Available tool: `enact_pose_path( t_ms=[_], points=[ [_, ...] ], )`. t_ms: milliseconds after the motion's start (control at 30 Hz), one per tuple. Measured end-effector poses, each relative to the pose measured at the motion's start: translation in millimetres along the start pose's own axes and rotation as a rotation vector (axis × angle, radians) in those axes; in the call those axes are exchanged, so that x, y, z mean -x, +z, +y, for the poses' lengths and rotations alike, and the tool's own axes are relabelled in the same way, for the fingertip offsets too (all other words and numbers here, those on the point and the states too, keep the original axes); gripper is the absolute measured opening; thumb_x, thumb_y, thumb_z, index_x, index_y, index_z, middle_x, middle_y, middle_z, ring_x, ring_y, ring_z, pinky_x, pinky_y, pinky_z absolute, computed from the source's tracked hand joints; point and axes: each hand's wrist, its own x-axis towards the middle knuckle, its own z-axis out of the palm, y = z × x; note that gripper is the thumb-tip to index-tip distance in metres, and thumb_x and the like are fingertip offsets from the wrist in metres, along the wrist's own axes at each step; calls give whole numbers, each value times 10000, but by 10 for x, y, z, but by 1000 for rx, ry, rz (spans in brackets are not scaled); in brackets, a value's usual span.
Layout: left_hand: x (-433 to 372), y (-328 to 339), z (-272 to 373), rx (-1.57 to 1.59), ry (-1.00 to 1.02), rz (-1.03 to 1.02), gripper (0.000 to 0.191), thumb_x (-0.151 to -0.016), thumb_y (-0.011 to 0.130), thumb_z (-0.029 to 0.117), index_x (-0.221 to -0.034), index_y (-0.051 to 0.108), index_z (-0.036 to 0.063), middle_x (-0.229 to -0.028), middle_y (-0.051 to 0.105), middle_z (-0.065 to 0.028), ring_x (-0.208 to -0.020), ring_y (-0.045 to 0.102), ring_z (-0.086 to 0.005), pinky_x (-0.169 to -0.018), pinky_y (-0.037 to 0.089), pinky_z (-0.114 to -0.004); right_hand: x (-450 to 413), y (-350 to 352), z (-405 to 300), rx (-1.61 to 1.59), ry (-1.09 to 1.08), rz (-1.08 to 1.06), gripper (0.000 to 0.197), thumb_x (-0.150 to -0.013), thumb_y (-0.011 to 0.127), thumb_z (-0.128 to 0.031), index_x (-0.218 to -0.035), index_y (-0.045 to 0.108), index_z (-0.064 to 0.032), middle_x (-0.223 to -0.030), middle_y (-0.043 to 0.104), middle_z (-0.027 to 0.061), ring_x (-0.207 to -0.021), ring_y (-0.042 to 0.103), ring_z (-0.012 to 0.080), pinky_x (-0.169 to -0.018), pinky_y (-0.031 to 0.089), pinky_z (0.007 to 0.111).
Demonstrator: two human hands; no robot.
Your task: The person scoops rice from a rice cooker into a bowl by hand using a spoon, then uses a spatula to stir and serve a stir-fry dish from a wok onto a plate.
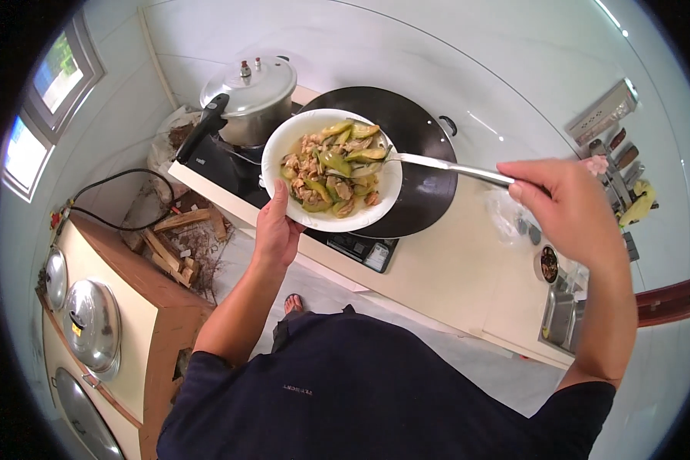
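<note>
My left hand (279, 230) grips the near left rim of a white bowl (272, 172), thumb on top. Pieces of cooked meat and green vegetable (334, 164) fill the bowl, with some pale broth around them. In my right hand (563, 201) is the long handle of a metal spatula or ladle (454, 167). Its front end reaches over the bowl's right side, partly hidden by the food. Beneath and behind the bowl sits a wide dark wok (420, 201) on the stove; the bowl covers much of it.
A pressure cooker (250, 103) stands left of the wok, its black handle jutting forward. Knives in a rack (621, 155) hang on the right wall. On the beige counter (437, 287) are a small metal cup (546, 264) and a sink (560, 313). Firewood (169, 250) lies on the floor left.
</note>
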Motion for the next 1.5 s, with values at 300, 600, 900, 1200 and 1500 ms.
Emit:
enact_pose_path(
  t_ms=[300,600,900,1200,1500],
  points=[
    [-31,153,-65,10,-60,-19,536,-985,537,426,-1236,526,-47,-1204,632,-143,-1047,658,-230,-895,564,-375,-9,-477,-443,364,-22,88,207,-833,622,-84,-1002,730,-32,-697,667,116,-584,637,223,-581,474,334],
    [-5,148,-44,-5,-61,-3,554,-993,504,456,-1229,532,-44,-1164,651,-133,-987,679,-224,-819,588,-362,341,-20,-170,854,-612,465,348,-721,651,-22,-1062,705,-69,-713,454,48,-625,498,214,-536,389,355],
    [22,24,-16,-26,-1,23,598,-991,501,465,-1315,466,-36,-1232,613,-140,-1072,649,-245,-891,568,-395,553,299,590,333,-359,499,303,-826,701,-70,-1129,696,-65,-738,534,30,-616,510,163,-538,376,264],
    [336,-412,410,-82,154,140,629,-992,473,480,-1380,399,-10,-1327,558,-171,-1186,587,-281,-987,518,-433,12,325,1445,-236,185,-102,298,-890,617,-135,-1147,672,8,-715,607,14,-584,544,89,-530,444,269],
    [764,-784,866,-64,276,275,593,-1023,445,428,-1450,348,27,-1426,472,-135,-1277,498,-279,-1055,440,-443,-933,535,1144,127,265,-674,231,-870,598,-106,-1043,726,-22,-646,612,47,-483,536,105,-401,391,270]
  ],
)
